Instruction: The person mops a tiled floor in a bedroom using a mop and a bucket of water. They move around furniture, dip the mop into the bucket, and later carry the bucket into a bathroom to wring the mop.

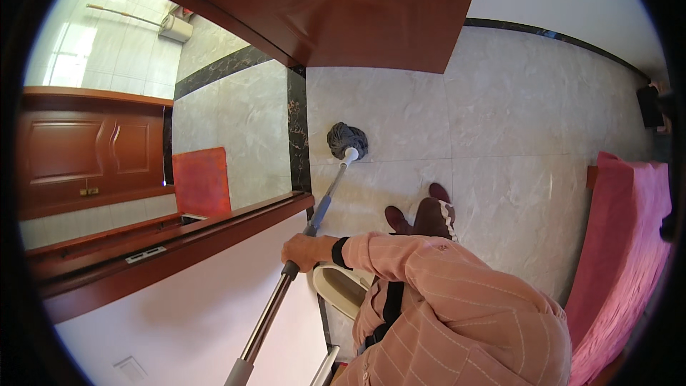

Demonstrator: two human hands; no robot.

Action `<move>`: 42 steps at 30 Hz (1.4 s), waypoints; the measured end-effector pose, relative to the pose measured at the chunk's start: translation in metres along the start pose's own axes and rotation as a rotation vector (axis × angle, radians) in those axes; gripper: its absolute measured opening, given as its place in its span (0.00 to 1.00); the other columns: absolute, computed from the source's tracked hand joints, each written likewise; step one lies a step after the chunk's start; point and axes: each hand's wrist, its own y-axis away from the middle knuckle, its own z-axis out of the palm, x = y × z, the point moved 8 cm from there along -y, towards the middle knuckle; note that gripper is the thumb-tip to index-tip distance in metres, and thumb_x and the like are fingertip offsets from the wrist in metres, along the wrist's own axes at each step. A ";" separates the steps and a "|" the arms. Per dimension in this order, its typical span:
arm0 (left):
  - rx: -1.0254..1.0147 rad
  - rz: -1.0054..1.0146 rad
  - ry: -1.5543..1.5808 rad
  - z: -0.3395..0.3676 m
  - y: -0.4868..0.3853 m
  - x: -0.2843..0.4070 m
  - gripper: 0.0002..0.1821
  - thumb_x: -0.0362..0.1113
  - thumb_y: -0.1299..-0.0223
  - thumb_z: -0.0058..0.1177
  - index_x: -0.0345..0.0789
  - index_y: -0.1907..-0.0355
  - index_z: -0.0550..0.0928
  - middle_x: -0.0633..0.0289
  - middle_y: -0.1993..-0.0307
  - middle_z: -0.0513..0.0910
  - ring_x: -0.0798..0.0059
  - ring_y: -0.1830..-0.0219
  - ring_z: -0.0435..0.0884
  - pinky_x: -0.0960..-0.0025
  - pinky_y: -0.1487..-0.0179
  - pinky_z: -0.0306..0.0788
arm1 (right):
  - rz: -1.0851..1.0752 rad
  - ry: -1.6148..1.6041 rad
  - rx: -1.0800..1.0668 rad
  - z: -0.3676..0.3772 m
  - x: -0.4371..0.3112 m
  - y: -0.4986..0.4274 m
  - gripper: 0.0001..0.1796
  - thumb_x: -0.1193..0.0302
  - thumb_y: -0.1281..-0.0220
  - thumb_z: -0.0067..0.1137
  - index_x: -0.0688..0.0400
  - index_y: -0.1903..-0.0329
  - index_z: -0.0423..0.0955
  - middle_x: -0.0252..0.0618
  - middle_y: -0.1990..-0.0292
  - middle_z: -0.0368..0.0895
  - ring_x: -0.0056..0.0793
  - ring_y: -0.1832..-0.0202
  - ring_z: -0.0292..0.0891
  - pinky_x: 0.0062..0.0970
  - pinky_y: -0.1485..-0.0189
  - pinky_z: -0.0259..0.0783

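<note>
My right hand (306, 252) is closed around the handle (276, 300) of a mop, at a dark grip partway along the pole. The metal pole slants from the lower left edge up to a white joint (350, 156). Below that joint, the grey string mop head (344, 138) rests on the pale marble-look floor tiles (386, 107), close to a black threshold strip (299, 134). Just beside my right wrist sits a beige plastic bucket or basin (337, 292), partly covered by my sleeve. My left hand is out of view, as is the top end of the handle.
A brown wooden door (364, 10) stands beyond the mop head. The door frame (177, 246) and white wall (177, 311) lie to the left. Past the threshold lie a red mat (201, 182) and a shut door (91, 145). A pink-covered bed (611, 257) is at right.
</note>
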 end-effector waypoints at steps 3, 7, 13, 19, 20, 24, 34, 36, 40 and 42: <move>-0.090 -0.018 0.030 0.035 -0.007 -0.012 0.15 0.38 0.38 0.40 0.38 0.81 0.61 0.67 0.88 0.55 0.74 0.83 0.58 0.67 0.72 0.55 | 0.021 0.055 0.044 -0.031 0.023 0.003 0.05 0.70 0.70 0.57 0.52 0.82 0.73 0.38 0.77 0.76 0.42 0.68 0.75 0.40 0.65 0.70; -0.244 0.064 0.053 0.096 -0.016 -0.011 0.15 0.40 0.39 0.39 0.38 0.81 0.62 0.66 0.89 0.57 0.74 0.85 0.57 0.66 0.76 0.55 | 0.074 0.147 0.261 -0.088 0.045 0.036 0.06 0.70 0.70 0.58 0.50 0.82 0.71 0.35 0.78 0.75 0.41 0.71 0.74 0.38 0.63 0.65; -0.617 0.184 0.190 0.226 -0.037 0.028 0.14 0.44 0.41 0.40 0.35 0.74 0.70 0.66 0.87 0.62 0.72 0.85 0.61 0.66 0.75 0.57 | 0.138 -0.035 0.323 -0.178 0.065 0.138 0.09 0.74 0.72 0.59 0.52 0.79 0.71 0.40 0.78 0.73 0.47 0.69 0.72 0.45 0.66 0.65; -0.774 0.087 0.528 0.347 -0.027 -0.009 0.11 0.39 0.48 0.46 0.35 0.80 0.68 0.63 0.87 0.63 0.71 0.85 0.64 0.68 0.78 0.55 | 0.407 0.011 0.543 -0.249 0.116 0.296 0.08 0.70 0.71 0.57 0.50 0.81 0.68 0.37 0.82 0.73 0.43 0.72 0.72 0.39 0.64 0.64; -0.834 0.018 0.606 0.370 -0.016 -0.022 0.10 0.38 0.50 0.46 0.36 0.81 0.67 0.62 0.87 0.63 0.71 0.84 0.64 0.67 0.78 0.56 | 0.472 0.079 0.567 -0.258 0.129 0.326 0.07 0.70 0.72 0.56 0.50 0.82 0.68 0.38 0.82 0.72 0.44 0.73 0.72 0.39 0.64 0.65; -0.821 -0.229 0.618 0.460 0.036 -0.091 0.07 0.36 0.54 0.46 0.36 0.81 0.68 0.61 0.86 0.65 0.69 0.82 0.66 0.64 0.75 0.62 | 0.642 0.178 0.837 -0.298 0.178 0.455 0.07 0.71 0.73 0.56 0.52 0.84 0.67 0.39 0.81 0.72 0.44 0.73 0.72 0.39 0.68 0.65; -0.956 -0.835 0.617 0.620 0.161 -0.178 0.07 0.35 0.50 0.47 0.37 0.74 0.65 0.61 0.79 0.67 0.64 0.65 0.69 0.50 0.42 0.59 | 0.944 0.422 1.003 -0.342 0.264 0.636 0.10 0.72 0.75 0.59 0.49 0.82 0.69 0.33 0.79 0.72 0.36 0.69 0.72 0.34 0.62 0.64; -0.928 -0.852 0.670 0.624 0.147 -0.183 0.07 0.36 0.48 0.45 0.38 0.75 0.64 0.63 0.79 0.65 0.66 0.65 0.68 0.50 0.41 0.56 | 0.985 0.414 0.897 -0.346 0.277 0.615 0.10 0.71 0.76 0.60 0.49 0.82 0.71 0.33 0.79 0.73 0.35 0.68 0.73 0.33 0.61 0.64; -0.723 -0.927 0.509 0.612 0.105 -0.201 0.13 0.40 0.45 0.41 0.40 0.82 0.61 0.66 0.83 0.62 0.70 0.71 0.67 0.54 0.47 0.58 | 1.007 0.393 0.717 -0.354 0.296 0.555 0.09 0.70 0.75 0.60 0.48 0.82 0.74 0.32 0.78 0.75 0.32 0.67 0.74 0.32 0.61 0.64; -0.403 -0.945 0.467 0.584 0.075 -0.207 0.07 0.36 0.53 0.47 0.36 0.81 0.71 0.62 0.85 0.68 0.68 0.75 0.69 0.58 0.64 0.67 | 0.997 0.365 0.712 -0.356 0.300 0.518 0.09 0.70 0.76 0.59 0.47 0.82 0.72 0.31 0.79 0.74 0.34 0.67 0.73 0.33 0.60 0.64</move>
